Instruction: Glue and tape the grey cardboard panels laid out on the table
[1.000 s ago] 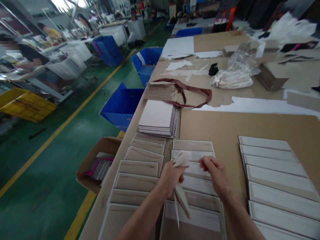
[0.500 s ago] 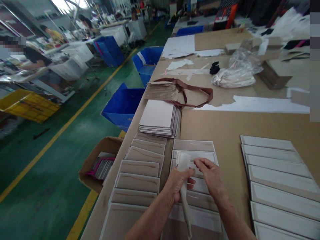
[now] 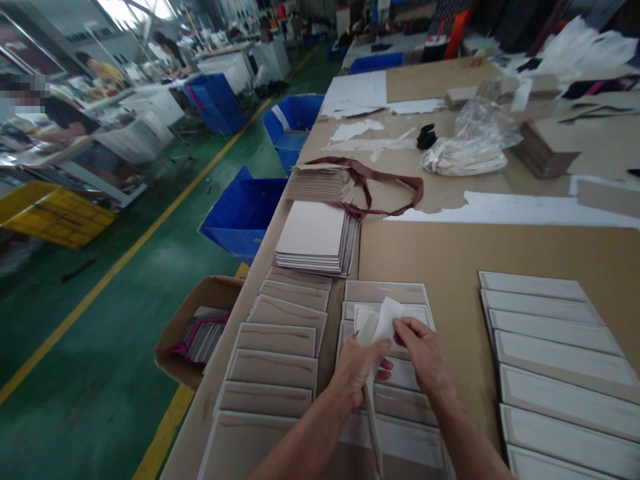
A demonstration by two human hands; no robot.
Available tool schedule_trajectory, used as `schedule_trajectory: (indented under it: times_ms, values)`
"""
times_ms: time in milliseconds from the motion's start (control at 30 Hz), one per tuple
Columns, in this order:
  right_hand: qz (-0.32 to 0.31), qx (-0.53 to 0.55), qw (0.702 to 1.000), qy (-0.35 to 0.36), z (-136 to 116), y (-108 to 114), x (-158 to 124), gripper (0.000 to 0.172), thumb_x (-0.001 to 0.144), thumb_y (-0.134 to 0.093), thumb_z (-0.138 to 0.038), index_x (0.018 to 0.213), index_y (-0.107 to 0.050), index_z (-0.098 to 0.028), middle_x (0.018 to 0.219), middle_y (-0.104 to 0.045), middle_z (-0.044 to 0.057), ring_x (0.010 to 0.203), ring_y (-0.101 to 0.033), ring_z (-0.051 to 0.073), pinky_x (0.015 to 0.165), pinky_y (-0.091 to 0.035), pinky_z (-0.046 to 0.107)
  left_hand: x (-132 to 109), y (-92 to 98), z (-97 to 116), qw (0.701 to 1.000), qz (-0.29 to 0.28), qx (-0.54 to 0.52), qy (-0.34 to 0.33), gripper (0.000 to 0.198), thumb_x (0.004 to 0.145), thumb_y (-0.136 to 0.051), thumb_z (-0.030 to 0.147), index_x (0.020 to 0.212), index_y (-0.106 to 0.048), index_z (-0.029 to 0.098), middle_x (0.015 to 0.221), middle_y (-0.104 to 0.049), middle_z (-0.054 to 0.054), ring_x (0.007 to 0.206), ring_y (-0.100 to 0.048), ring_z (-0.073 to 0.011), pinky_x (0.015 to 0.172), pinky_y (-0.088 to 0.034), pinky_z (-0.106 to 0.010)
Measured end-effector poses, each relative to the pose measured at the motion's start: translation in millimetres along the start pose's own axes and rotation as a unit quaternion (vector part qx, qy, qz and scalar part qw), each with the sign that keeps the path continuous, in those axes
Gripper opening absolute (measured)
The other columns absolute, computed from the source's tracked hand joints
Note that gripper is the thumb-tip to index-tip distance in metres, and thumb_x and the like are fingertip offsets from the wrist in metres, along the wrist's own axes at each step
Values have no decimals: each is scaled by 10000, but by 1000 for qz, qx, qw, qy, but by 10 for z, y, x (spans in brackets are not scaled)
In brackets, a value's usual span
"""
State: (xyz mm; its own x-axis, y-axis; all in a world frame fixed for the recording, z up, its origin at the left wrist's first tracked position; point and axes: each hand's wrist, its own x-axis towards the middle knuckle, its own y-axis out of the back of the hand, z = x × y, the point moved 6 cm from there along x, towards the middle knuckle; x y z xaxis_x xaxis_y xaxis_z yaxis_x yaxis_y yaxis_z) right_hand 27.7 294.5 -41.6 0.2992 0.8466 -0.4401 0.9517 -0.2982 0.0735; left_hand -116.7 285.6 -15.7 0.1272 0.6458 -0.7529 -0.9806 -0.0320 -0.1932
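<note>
My left hand [image 3: 361,365] is closed around a bundle of long white strips [image 3: 366,323], whose lower ends hang down toward me. Between the fingertips of my right hand [image 3: 419,350] is the top end of one white strip [image 3: 388,319], pulled partly away from the bundle. Both hands are above a middle column of overlapping panels [image 3: 407,403], some with white strips lying on them. To the left lies another column of overlapping grey-brown panels [image 3: 274,367] with brownish streaks along their upper parts. Overlapping panels with white strips [image 3: 565,347] lie on the right.
Beyond the left column sit a stack of pale boards [image 3: 310,230] and a bundle of brown pieces [image 3: 320,183] with a brown strap [image 3: 417,193]. A cardboard box [image 3: 173,347] and a blue bin [image 3: 235,217] stand beside the table. Co-workers sit at the far left.
My right hand has drawn one strip's end rightward, so it now fans out from the bundle. My left hand keeps its hold. The view has shifted slightly.
</note>
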Motion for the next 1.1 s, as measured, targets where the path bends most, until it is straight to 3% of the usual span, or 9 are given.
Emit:
schedule_trajectory:
  times_ms: [133,267,400,500,600,667,767,900,1100]
  values:
    - [-5,126,992,-17,-10,-61,-83,296,707,-717,-491,762,-647,-209,716,-621,-4,668,-552,159,649,-496,280,34,59,-26,999,41,-33,-5,451,646,-764,386,987,-659,110,778,-685,-57,517,-596,-116,474,-524,-236]
    - [-52,216,973,-61,-45,-229,-216,304,682,-754,-446,861,-643,-226,700,-616,-18,529,-507,137,495,-482,280,62,2,-43,998,41,-29,-40,437,655,-760,394,975,-682,108,761,-690,-58,523,-588,-124,486,-504,-238]
    - [6,263,965,-9,-298,33,74,246,686,-743,-419,778,-594,-245,649,-570,-41,554,-532,130,539,-481,269,93,90,-6,990,39,109,-80,413,627,-788,427,893,-686,129,688,-655,-20,531,-563,-130,468,-437,-217]
    - [-35,169,985,12,-506,188,487,297,657,-753,-448,815,-621,-235,589,-515,-66,455,-412,87,447,-371,229,113,237,219,925,84,326,-175,238,687,-754,343,843,-683,178,696,-651,-4,639,-603,-155,575,-447,-228]
    - [-108,-56,992,15,-580,128,829,351,667,-714,-493,846,-674,-193,590,-571,-44,454,-409,92,442,-311,234,127,224,476,805,100,521,-264,112,824,-586,231,880,-683,233,844,-669,-22,794,-639,-180,722,-474,-265]
    - [-139,-191,970,54,-619,-11,969,323,698,-665,-488,812,-700,-187,616,-609,-32,515,-471,115,504,-350,247,168,149,572,740,88,603,-285,179,848,-516,171,909,-670,239,981,-649,-38,843,-644,-177,759,-485,-274]
    - [-186,-311,926,104,-669,-301,1069,280,730,-601,-458,730,-710,-200,599,-608,-37,574,-507,133,569,-375,257,274,36,616,673,82,681,-277,213,856,-474,120,955,-647,196,1109,-597,-77,836,-645,-174,748,-508,-286]
    - [-236,-415,870,122,-703,-589,1142,265,752,-564,-422,720,-717,-208,608,-625,-30,606,-531,140,590,-379,254,421,-38,596,619,105,729,-274,243,901,-414,109,959,-646,153,1126,-578,-112,928,-615,-212,768,-528,-323]
    - [-241,-483,833,122,-671,-667,1270,223,765,-606,-365,671,-707,-191,589,-620,-11,585,-518,129,562,-341,247,525,-27,552,610,114,735,-275,234,934,-409,148,995,-634,164,1057,-590,-102,1024,-548,-235,799,-530,-325]
